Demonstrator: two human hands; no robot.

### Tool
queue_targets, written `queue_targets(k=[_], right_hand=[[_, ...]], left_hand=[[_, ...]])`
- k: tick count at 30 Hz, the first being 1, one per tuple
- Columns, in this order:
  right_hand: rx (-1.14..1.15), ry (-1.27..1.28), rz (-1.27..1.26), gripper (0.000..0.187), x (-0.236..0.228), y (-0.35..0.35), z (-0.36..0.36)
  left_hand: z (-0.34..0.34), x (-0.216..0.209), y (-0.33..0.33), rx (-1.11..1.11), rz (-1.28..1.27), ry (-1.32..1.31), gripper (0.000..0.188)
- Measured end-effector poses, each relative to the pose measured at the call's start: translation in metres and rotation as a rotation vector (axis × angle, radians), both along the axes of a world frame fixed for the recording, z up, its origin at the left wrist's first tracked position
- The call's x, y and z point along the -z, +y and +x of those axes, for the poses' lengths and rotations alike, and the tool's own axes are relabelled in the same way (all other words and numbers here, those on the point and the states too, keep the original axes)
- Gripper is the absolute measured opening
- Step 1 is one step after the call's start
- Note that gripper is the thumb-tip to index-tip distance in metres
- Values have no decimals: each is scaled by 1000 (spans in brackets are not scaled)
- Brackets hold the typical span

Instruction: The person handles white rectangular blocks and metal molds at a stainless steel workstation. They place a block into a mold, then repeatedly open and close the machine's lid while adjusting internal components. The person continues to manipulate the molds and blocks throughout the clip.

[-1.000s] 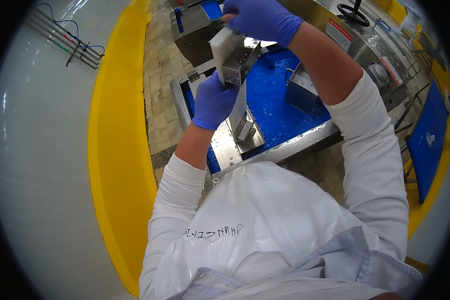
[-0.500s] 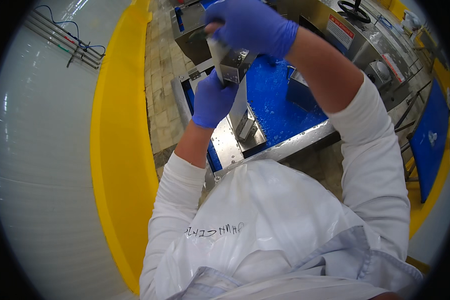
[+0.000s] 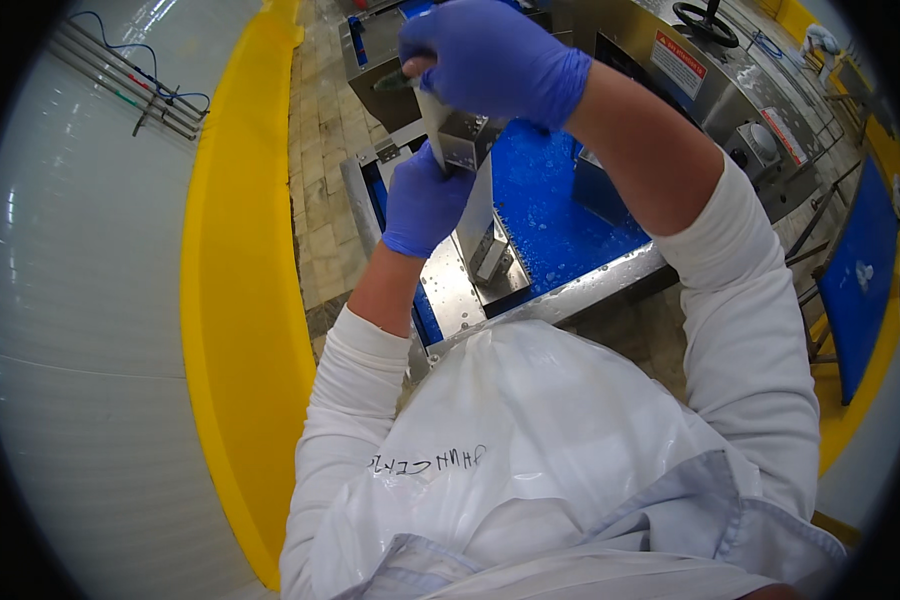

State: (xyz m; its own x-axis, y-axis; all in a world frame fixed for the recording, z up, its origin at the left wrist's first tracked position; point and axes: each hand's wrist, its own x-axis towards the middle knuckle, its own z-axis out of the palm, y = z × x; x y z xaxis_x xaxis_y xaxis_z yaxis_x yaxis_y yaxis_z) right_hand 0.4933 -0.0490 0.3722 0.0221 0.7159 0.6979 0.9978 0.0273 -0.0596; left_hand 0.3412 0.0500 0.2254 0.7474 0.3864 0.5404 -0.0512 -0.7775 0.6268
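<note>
Both my hands wear blue-purple gloves. My left hand [image 3: 425,205] is closed round the lower end of an upright shiny metal part [image 3: 460,150] with a flat, bent-edge face. Just above it, my right hand [image 3: 500,62] is closed on a dark green pad, like a scouring pad [image 3: 395,82], and presses against the upper part of the metal. The pad's edge sticks out left of my fingers; the rest is hidden under the hand. Below the hands lies a wet steel machine frame [image 3: 457,297] with a small metal block [image 3: 491,258] on it.
A wet blue conveyor belt [image 3: 560,215] runs right of the hands. Steel machine housings with a black handwheel [image 3: 707,22] stand beyond it. A yellow kerb [image 3: 235,300] and a white wall are on the left; a blue panel [image 3: 860,280] is on the right. A person [image 3: 820,45] is far off.
My right hand and the pad have shifted slightly down and left along the metal part. My left hand keeps its place and its hold.
</note>
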Motion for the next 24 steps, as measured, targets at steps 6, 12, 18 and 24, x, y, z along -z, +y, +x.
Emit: queue_targets(k=[6,12,18,24], right_hand=[[80,-30,-60,19,-1,-6,4],[84,50,-17,18,-2,-4,9],[-41,60,369,11,43,-2,-25],[-21,217,300,16,75,-7,-5]], left_hand=[[0,-7,-6,-48,24,33,23],[4,-9,-3,-83,-2,146,24],[4,0,13,-31,-34,49,19],[2,-3,14,-24,-96,31,22]])
